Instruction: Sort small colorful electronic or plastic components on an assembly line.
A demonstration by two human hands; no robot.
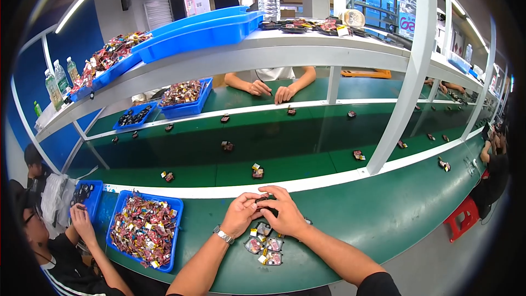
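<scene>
Black plastic shows between the fingertips: I have the left hand (239, 215) and right hand (283, 215) pinching a small part (265, 198) near lower centre, mostly hidden. Below it, several units (272, 244) lie on the green table (350, 219); whether they're finished, I can't tell. At lower left, a blue tray (179, 225) brims with reddish pieces (143, 227), so I judge plenty remains.

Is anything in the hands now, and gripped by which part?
A small dark piece, held between the fingers of the left hand and the right hand; they cover much of it, so exactly which part is gripped cannot be told.
</scene>
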